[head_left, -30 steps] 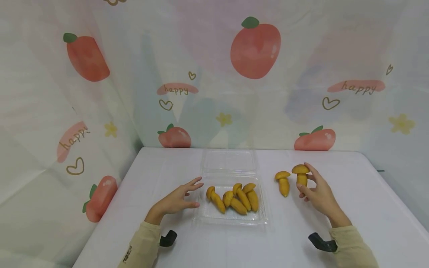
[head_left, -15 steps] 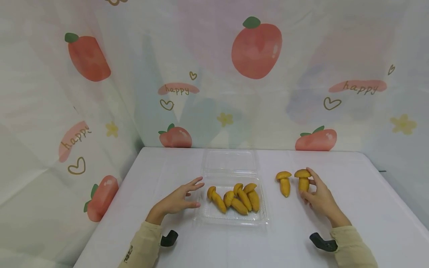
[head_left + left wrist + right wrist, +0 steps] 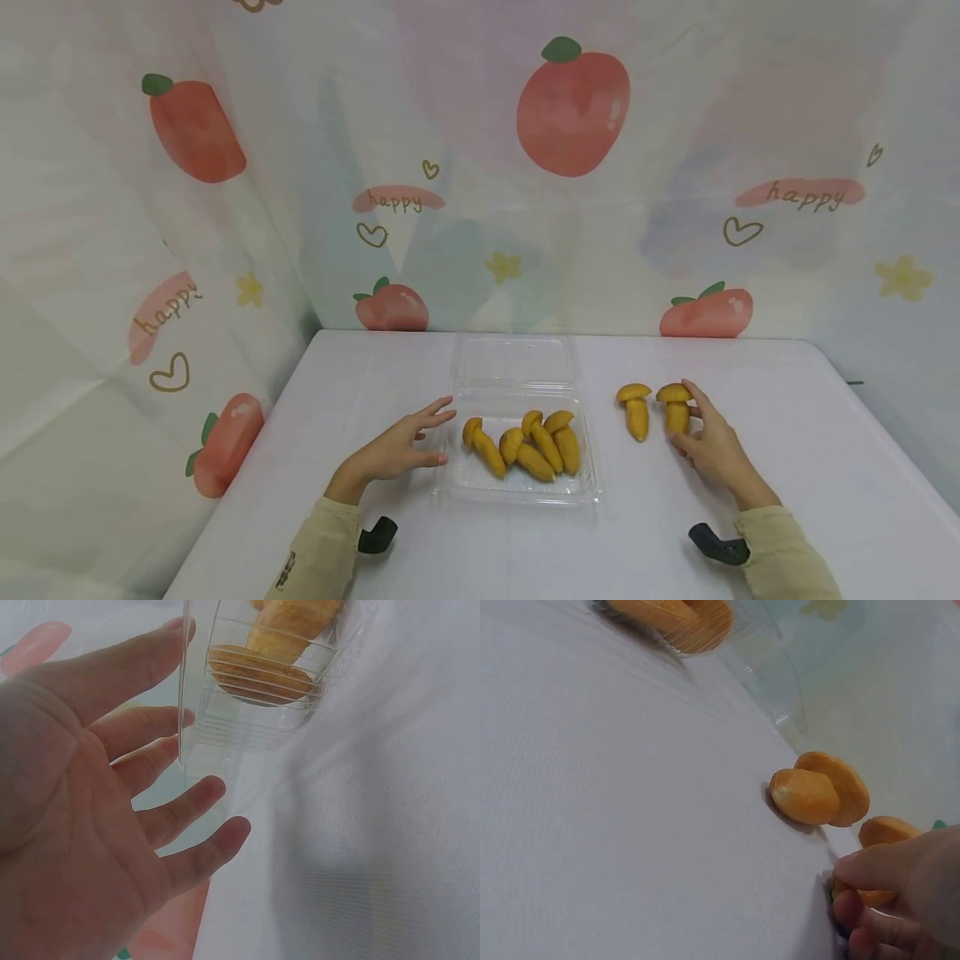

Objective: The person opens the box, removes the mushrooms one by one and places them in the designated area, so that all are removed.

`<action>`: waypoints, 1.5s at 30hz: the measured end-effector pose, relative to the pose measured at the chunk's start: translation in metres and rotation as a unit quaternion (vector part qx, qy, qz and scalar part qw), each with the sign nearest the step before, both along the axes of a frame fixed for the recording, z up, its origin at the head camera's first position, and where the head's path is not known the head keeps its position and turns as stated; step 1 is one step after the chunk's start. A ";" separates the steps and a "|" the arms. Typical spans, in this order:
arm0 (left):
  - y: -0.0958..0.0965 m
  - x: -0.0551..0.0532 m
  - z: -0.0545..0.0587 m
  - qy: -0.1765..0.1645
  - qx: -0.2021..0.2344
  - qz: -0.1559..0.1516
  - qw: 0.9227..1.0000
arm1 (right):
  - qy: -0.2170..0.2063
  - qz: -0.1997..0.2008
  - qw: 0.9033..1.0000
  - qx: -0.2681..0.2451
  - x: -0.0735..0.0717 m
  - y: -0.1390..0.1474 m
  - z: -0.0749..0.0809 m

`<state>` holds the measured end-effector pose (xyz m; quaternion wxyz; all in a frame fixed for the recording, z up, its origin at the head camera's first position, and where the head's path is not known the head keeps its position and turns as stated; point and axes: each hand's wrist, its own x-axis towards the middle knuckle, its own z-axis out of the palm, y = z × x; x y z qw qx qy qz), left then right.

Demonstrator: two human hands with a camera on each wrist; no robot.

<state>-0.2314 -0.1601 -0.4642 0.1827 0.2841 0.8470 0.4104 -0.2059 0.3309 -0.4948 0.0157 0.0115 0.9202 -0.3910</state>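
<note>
My right hand (image 3: 708, 446) pinches a yellow-brown mushroom (image 3: 675, 404) by its sides, low over the table, cap pointing away from me. Just left of it lies another mushroom (image 3: 636, 412), also seen in the right wrist view as a mushroom (image 3: 810, 795) with a broad cap. A clear plastic clamshell box (image 3: 517, 495) stands open in the middle with several mushrooms (image 3: 531, 458) lying inside. At its left side my left hand (image 3: 393, 446) is held with fingers spread; in the left wrist view the fingertips reach the wall of the box (image 3: 247, 724).
The box's transparent lid (image 3: 513, 360) lies folded back toward the rear edge of the white table (image 3: 540, 550). Printed cloth (image 3: 465, 125) rises behind and on the left. A black curved piece (image 3: 720, 546) sticks out at each sleeve.
My right hand has come down slightly and nearer me with the mushroom, lowering it beside the other loose one. The left hand keeps its place by the box.
</note>
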 end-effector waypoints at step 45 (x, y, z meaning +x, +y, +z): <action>0.000 0.001 0.001 0.004 0.003 -0.006 1.000 | -0.018 -0.019 0.999 0.047 0.000 -0.003 0.008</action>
